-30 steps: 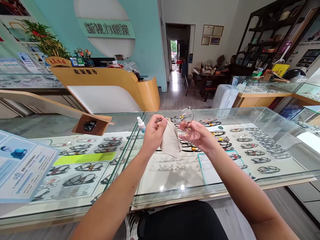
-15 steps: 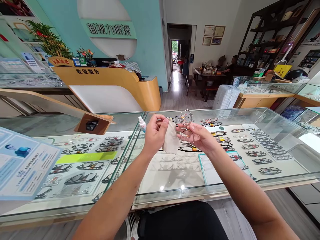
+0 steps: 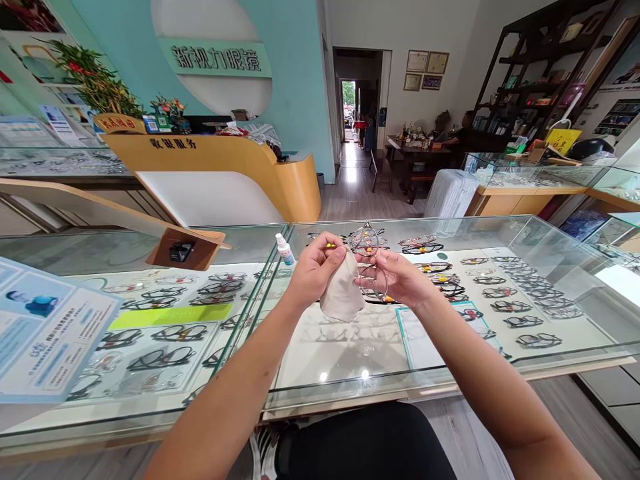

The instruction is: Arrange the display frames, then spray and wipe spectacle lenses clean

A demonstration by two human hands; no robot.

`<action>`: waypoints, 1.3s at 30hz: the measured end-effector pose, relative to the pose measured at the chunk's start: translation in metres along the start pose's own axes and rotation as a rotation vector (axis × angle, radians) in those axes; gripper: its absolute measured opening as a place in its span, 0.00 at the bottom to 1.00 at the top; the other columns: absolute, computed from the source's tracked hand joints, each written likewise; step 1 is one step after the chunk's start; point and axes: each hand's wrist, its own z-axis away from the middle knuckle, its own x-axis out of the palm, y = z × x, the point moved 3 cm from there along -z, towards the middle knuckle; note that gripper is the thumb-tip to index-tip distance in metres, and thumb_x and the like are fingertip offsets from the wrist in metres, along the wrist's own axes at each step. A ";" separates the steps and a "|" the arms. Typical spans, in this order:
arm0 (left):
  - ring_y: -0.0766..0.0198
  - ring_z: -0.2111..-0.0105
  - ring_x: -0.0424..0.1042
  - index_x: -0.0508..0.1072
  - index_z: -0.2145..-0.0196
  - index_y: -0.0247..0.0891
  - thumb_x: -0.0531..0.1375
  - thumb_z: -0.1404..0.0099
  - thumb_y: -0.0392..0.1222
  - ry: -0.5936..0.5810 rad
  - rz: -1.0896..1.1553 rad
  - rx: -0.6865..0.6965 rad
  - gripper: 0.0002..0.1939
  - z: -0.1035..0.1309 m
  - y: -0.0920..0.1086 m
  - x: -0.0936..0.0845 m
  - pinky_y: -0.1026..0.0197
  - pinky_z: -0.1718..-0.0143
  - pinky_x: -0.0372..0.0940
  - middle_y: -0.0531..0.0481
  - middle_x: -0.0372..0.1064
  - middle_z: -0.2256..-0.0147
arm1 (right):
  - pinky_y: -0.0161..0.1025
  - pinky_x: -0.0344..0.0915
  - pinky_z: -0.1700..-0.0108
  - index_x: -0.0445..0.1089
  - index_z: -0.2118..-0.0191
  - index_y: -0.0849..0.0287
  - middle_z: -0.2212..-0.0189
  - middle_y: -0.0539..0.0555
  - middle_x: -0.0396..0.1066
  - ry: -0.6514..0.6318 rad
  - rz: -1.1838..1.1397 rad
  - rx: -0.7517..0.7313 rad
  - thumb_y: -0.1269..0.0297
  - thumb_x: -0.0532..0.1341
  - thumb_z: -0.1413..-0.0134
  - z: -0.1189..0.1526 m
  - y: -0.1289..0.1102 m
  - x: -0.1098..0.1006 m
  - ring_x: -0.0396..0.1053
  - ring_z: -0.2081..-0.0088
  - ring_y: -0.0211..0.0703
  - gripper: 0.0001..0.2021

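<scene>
Thin-rimmed eyeglasses (image 3: 365, 241) are pinched between the thumb and fingers of my right hand (image 3: 400, 279), tilted so one round lens sits above the other. My left hand (image 3: 317, 267) is closed on a pale beige cleaning cloth (image 3: 344, 293), which hangs down from the fingers close beside the lenses. Both hands are above the glass display counter (image 3: 345, 373). Just left of my left hand, a white spray bottle (image 3: 285, 249) stands upright on the glass. My fingers partly hide the frame.
Rows of eyeglasses (image 3: 539, 341) lie inside the counter under the glass. A teal-edged sheet (image 3: 435, 340) is below my right forearm. At the left are a wooden box (image 3: 186, 248) and a blue printed leaflet (image 3: 50, 333). Further back stands a yellow reception desk (image 3: 295, 187).
The cloth has spread out and now hangs wider, turned toward the lenses. My right hand has shifted slightly left and lower with the eyeglasses, closer to the left hand.
</scene>
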 end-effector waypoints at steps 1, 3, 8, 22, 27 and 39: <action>0.69 0.80 0.56 0.70 0.61 0.42 0.74 0.36 0.72 -0.011 0.004 -0.011 0.31 0.000 -0.001 0.000 0.65 0.79 0.51 0.59 0.60 0.77 | 0.47 0.83 0.45 0.80 0.62 0.57 0.50 0.58 0.85 -0.001 0.000 0.008 0.52 0.84 0.48 0.000 0.000 -0.001 0.83 0.53 0.46 0.19; 0.70 0.80 0.55 0.70 0.61 0.42 0.74 0.36 0.71 -0.014 0.005 -0.015 0.31 0.000 -0.002 -0.002 0.65 0.78 0.51 0.60 0.59 0.77 | 0.45 0.82 0.44 0.80 0.61 0.57 0.51 0.57 0.86 -0.006 0.001 0.019 0.52 0.84 0.49 -0.001 0.001 -0.001 0.84 0.55 0.44 0.19; 0.70 0.80 0.53 0.71 0.61 0.42 0.75 0.36 0.71 0.022 -0.009 0.011 0.31 0.000 -0.001 -0.003 0.65 0.78 0.48 0.60 0.58 0.77 | 0.39 0.82 0.47 0.81 0.63 0.58 0.55 0.56 0.86 -0.012 -0.010 0.022 0.52 0.86 0.52 -0.002 0.000 0.000 0.84 0.58 0.41 0.20; 0.68 0.76 0.58 0.72 0.62 0.42 0.72 0.35 0.73 0.164 -0.158 0.149 0.31 0.000 0.007 -0.003 0.64 0.76 0.54 0.55 0.66 0.73 | 0.40 0.81 0.43 0.82 0.65 0.56 0.59 0.53 0.85 0.156 0.041 -0.092 0.53 0.85 0.51 -0.003 -0.012 -0.009 0.81 0.58 0.40 0.17; 0.66 0.74 0.65 0.72 0.60 0.42 0.68 0.29 0.70 0.173 -0.274 0.188 0.27 0.006 0.004 0.003 0.63 0.72 0.60 0.53 0.70 0.70 | 0.40 0.77 0.41 0.82 0.65 0.56 0.55 0.55 0.86 0.184 0.073 -0.134 0.50 0.85 0.52 -0.004 -0.008 -0.003 0.81 0.52 0.43 0.19; 0.57 0.60 0.83 0.74 0.55 0.43 0.61 0.19 0.53 0.114 -0.544 0.430 0.11 0.023 -0.004 0.019 0.59 0.61 0.73 0.45 0.82 0.59 | 0.45 0.68 0.34 0.76 0.69 0.51 0.60 0.51 0.85 0.262 0.166 -0.226 0.41 0.85 0.57 -0.007 0.007 0.009 0.78 0.48 0.49 0.24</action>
